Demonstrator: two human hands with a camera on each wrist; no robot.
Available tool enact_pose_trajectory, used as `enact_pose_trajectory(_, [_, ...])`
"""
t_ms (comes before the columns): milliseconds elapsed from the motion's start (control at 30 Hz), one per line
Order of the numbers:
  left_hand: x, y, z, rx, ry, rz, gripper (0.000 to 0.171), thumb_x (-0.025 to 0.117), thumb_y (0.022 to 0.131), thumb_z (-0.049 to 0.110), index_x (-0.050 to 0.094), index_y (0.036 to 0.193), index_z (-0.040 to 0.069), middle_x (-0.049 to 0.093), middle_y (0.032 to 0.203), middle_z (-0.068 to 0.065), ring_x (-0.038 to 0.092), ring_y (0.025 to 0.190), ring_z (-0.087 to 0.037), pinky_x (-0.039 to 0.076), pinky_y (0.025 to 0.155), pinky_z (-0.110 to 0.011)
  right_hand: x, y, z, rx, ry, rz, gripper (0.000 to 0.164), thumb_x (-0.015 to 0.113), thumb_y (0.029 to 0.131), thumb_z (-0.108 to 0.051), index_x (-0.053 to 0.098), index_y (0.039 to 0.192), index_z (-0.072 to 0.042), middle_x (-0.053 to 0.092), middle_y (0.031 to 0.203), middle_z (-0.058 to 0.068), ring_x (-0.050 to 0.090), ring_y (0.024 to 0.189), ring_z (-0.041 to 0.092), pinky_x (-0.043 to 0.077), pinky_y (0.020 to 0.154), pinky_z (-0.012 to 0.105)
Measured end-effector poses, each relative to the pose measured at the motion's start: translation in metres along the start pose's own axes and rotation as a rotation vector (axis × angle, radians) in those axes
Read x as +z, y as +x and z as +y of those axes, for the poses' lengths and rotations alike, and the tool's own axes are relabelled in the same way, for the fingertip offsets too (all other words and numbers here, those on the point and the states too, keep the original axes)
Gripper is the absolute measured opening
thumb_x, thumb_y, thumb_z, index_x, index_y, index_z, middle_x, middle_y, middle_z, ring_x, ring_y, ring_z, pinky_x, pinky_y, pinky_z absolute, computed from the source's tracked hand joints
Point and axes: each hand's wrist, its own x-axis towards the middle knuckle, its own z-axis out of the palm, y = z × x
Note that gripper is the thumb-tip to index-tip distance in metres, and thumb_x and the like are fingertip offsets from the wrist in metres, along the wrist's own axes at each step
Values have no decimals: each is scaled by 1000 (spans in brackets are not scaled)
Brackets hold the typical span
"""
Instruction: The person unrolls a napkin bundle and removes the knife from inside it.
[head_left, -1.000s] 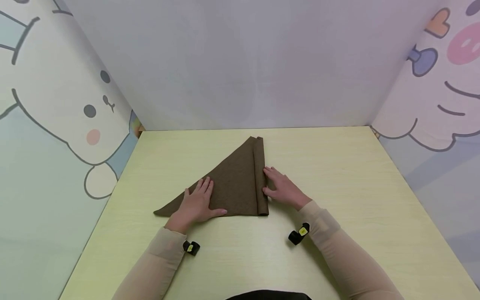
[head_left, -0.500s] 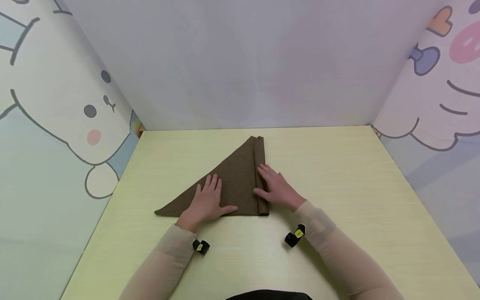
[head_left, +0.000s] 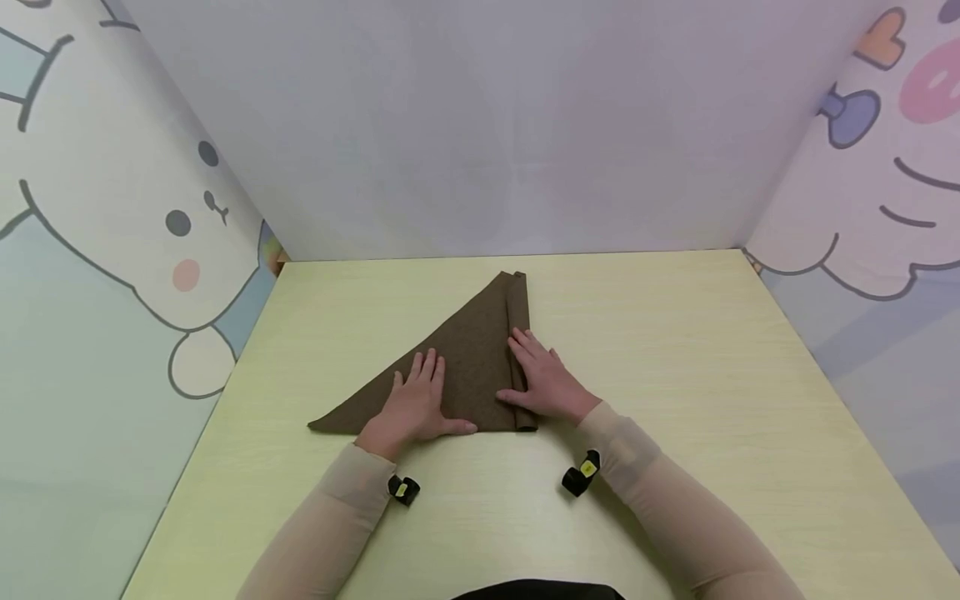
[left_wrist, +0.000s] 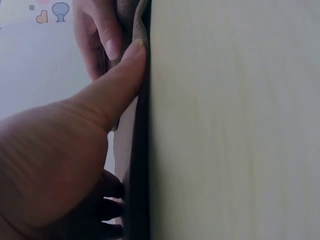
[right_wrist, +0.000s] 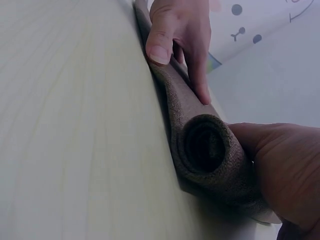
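A brown cloth (head_left: 480, 367) lies folded into a triangle on the table, its long point toward the left. Its right edge is wound into a narrow roll (head_left: 518, 300), whose spiral end (right_wrist: 232, 155) shows in the right wrist view. My left hand (head_left: 411, 408) rests flat on the middle of the cloth, fingers spread and thumb along the near edge. Across the roll lies my right hand (head_left: 551, 383), with extended fingers on top and the thumb reaching over onto the flat cloth. Its fingertips are hidden behind the roll in the right wrist view.
The pale wooden table (head_left: 675, 358) runs up to a plain whitish wall (head_left: 480, 133) at the back. Cartoon-printed panels (head_left: 112, 275) stand on both sides. Small black cameras (head_left: 405, 490) sit at both wrists.
My right hand has moved left from the roll's outer side to lie over it. My left hand has slid right along the cloth. The cloth looks almost unchanged.
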Motion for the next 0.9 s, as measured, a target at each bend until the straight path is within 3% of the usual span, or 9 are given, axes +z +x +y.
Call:
enact_pose_trajectory(233, [-7,-2,0,-5,8,-33,131,58,66,84,9,153,1,1,159,-19,1,146,-35,18,109,-63,-2,-1,2,10,14,-29,94,65,86,-54,21,153,-3,11,160,10,7,147,27,22,107,62])
enact_pose_trajectory(900, [-4,0,-11,10,16,-19,131,55,65,87,10,154,3,1,160,-17,0,146,-35,17,110,-62,-8,-4,9,22,58,-50,92,66,88,-48,20,153,-3,13,160,11,11,146,26,22,108,61])
